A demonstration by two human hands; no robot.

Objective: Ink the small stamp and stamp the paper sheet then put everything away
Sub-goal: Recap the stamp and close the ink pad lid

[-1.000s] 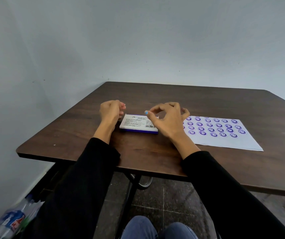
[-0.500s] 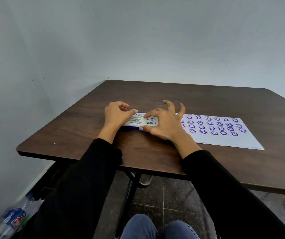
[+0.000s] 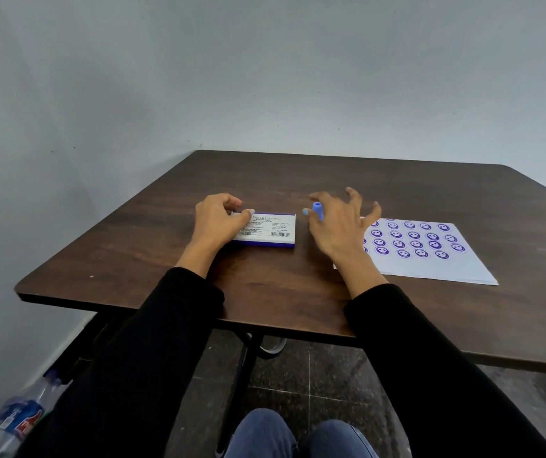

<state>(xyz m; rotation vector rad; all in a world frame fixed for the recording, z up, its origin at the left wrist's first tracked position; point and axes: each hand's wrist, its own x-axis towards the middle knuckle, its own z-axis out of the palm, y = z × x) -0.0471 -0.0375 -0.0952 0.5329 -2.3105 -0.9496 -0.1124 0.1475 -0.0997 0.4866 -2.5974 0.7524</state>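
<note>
On the dark wooden table [image 3: 298,292], seen from the head camera, the closed ink pad box [image 3: 266,230] is lying flat with its long axis running left to right, printed label facing up. The left hand [image 3: 218,219] is resting on the box's left end, fingers curled around that edge and thumb lying across the label, so it is gripping or steadying the box. The right hand [image 3: 339,223] is hovering just right of the box, apart from it, fingers splayed; the small stamp [image 3: 317,210], a short blue cylinder, is sitting by the thumb and forefinger. Whether it is pinched or merely touching those fingers cannot be told. The paper sheet [image 3: 436,259] is lying to the right, partly under the right hand, carrying rows of purple round face imprints over its far half; the near strip is blank. Judgement: stamping appears finished and putting away is in hand. The stamp is lying at the right hand, between box and sheet, well apart from the left, so the right hand is the nearer one to stow it. Off the table's left edge, a plastic bottle [image 3: 10,424] is lying on the floor.
</note>
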